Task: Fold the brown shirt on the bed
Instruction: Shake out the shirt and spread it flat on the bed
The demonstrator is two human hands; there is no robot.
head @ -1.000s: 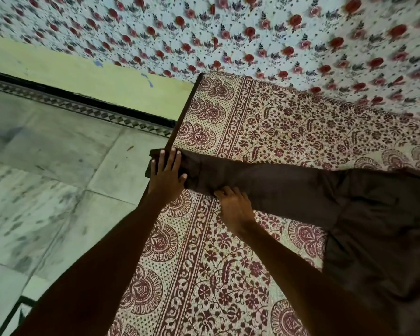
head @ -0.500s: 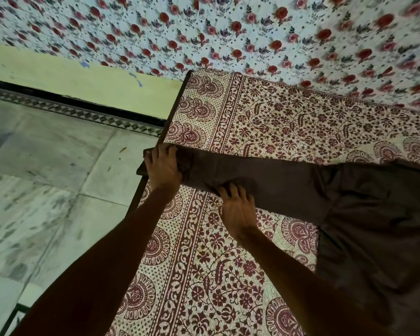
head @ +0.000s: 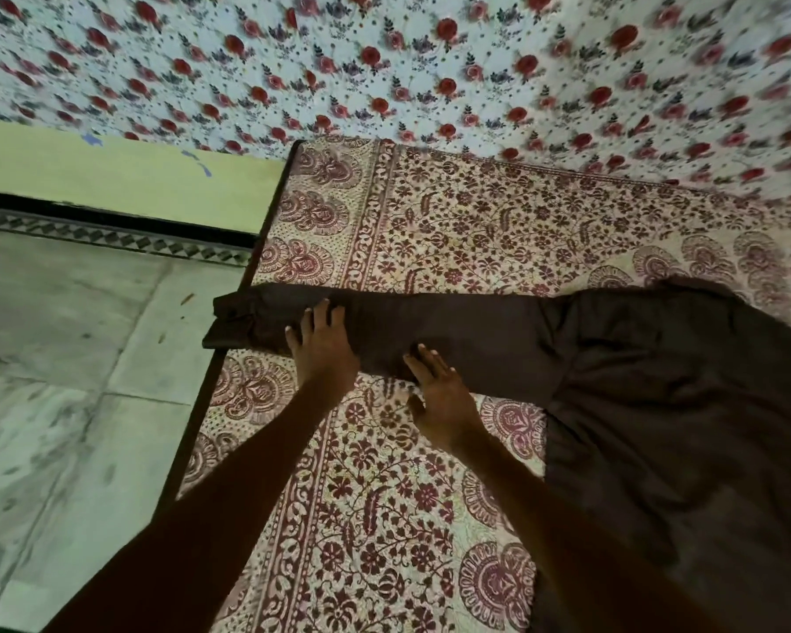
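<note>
Brown shirt (head: pixel 658 381) lies on the bed (head: pixel 476 230) at 3 o'clock, its sleeve (head: pixel 476 331) stretched toward 9 o'clock. Left grip (head: pixel 323 347) and right grip (head: pixel 444 392) are wide, with flat fingers pressing the sleeve.

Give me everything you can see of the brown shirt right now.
The brown shirt is dark, smooth, softly creased cloth, lying flat on the patterned bedsheet. Its body spreads at right, partly out of frame; one long sleeve stretches left, its cuff overhanging the bed's edge. The left hand rests flat on the sleeve near the cuff; the right hand touches its near edge with straight fingers.
</note>
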